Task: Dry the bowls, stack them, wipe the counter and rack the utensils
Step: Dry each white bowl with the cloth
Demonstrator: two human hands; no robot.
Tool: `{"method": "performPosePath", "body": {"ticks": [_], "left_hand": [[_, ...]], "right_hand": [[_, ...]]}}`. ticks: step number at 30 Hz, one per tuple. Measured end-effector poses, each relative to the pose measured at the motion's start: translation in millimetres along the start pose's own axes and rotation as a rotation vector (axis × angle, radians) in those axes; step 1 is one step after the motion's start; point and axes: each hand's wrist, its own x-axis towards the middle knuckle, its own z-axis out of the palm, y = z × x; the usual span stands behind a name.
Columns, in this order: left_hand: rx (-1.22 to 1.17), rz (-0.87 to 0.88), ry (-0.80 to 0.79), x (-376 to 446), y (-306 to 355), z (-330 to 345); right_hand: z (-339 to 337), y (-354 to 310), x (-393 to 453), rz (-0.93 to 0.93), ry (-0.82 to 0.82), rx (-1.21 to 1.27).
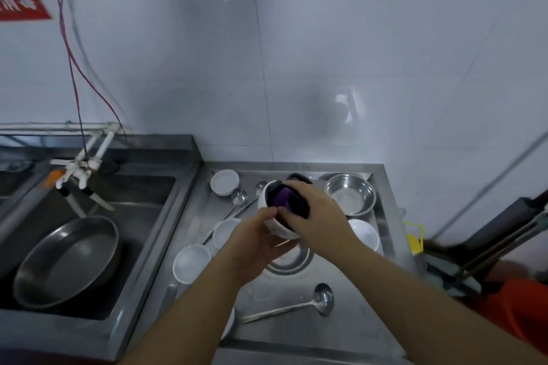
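1. Left hand [255,238] cups a white bowl [280,225] from below and the side, thumb curled onto its near rim, holding it tilted in the air above the steel bench [350,332].
2. Right hand [318,213] is curled round a dark purple cloth [286,198] and presses it into the bowl's inside.
3. Judged step: drying this bowl. No stack is visible yet.
4. Other white bowls lie apart on the bench: one at the far left [224,182], two near the left wrist [226,231] [191,262], one at the right [364,233].
5. Steel bowl [350,193] sits at the far right; another steel dish [292,259] lies directly under the held bowl.
6. Ladle [302,302] lies near the front edge; spoons [240,198] lie further back.
7. Risk: the bowl may be wet, and hard rubbing could twist it out of the one-handed grip, dropping it onto the steel dish, where it might chip.
8. Risk: a swinging elbow could knock the nearby bowls or ladle.
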Motion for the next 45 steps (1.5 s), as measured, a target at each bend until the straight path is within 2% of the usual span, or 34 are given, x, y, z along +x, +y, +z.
{"method": "performPosePath", "body": {"ticks": [5,10,13,19,22,26,28,31,34,37,39,42,45], "left_hand": [[0.080,0.015,-0.085,-7,17,1],[0.080,-0.025,-0.095,-11,37,-9],[0.086,-0.043,-0.174,-11,49,-15],[0.072,-0.056,-0.290,-18,70,-31],[0.040,-0.078,-0.322,-21,73,-40],[-0.010,-0.087,-0.331,-20,71,-47],[-0.014,-0.060,-0.310,-20,73,-46],[0.075,0.029,-0.246,-19,82,-41],[0.213,0.119,-0.205,-16,88,-33],[0.338,0.171,-0.198,-11,83,-29],[0.369,0.172,-0.195,-9,77,-28],[0.400,0.168,-0.279,-2,69,-34],[0.448,0.136,-0.377,8,62,-42]], "right_hand": [[-1,-21,-7,0.124,0.040,0.120],[3,-41,-5,0.252,0.027,0.498],[10,-52,-8,0.258,0.027,0.600],[23,-70,-16,0.007,0.088,0.340],[18,-78,-14,-0.184,0.106,0.116],[5,-84,5,-0.466,0.033,-0.284],[-2,-89,16,-0.511,-0.026,-0.437],[-9,-101,26,-0.383,-0.114,-0.493],[-12,-111,30,-0.140,-0.245,-0.507],[-14,-115,27,0.087,-0.367,-0.420],[-17,-113,24,0.242,-0.395,-0.229],[-25,-104,17,0.553,-0.385,0.293],[-29,-93,10,0.787,-0.398,0.707]]}}
